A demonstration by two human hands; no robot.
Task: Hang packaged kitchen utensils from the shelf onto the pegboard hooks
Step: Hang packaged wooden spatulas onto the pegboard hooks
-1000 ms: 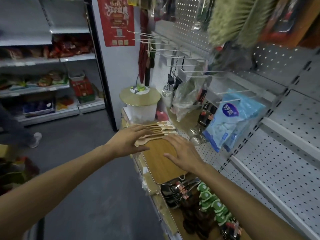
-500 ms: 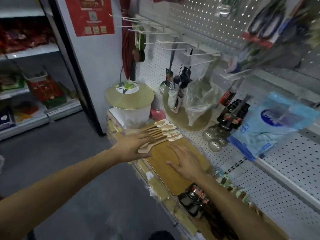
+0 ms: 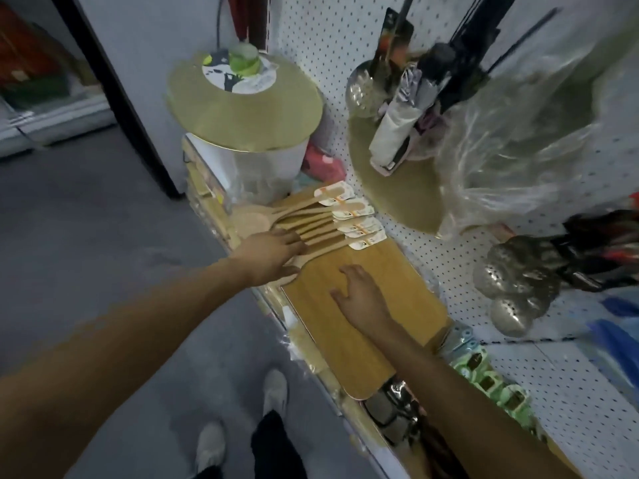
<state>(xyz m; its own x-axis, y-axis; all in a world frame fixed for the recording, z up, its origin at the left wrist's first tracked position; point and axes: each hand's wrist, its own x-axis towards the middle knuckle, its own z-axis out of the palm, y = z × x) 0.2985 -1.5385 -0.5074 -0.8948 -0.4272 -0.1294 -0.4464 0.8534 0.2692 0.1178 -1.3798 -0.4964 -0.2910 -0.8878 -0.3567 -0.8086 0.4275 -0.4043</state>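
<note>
Wooden spoons (image 3: 321, 224) w/ white card labels on the handle ends lie fanned in a row on the shelf (image 3: 221, 202), bowls toward the aisle, labels toward the pegboard (image 3: 332, 46). Head view only. L hand (image 3: 273, 254) lies flat on top of the spoon handles near the bowls, fingers straight and close together, pressing/touching, not curled round anything. R hand (image 3: 361, 293) rests palm-down on the wooden board (image 3: 366, 305) just beside the spoons, fingers spread and relaxed, holding nothing. Board sits on the shelf, its far end under the nearest spoon labels. Behind the spoons: white bucket (image 3: 262, 167) w/ a round gold lid (image 3: 245, 108), green knob on top. On the pegboard to the right: metal ladles and dark-handled utensils (image 3: 408, 84), a clear plastic bag (image 3: 511, 146) over a gold disc, perforated metal skimmers (image 3: 515, 281) lower right. Green-carded items (image 3: 484, 371) lie near the R forearm. Grey floor (image 3: 86, 236) at left; person's shoes (image 3: 275, 392) visible at bottom. Hooks themselves not visible in this view.
</note>
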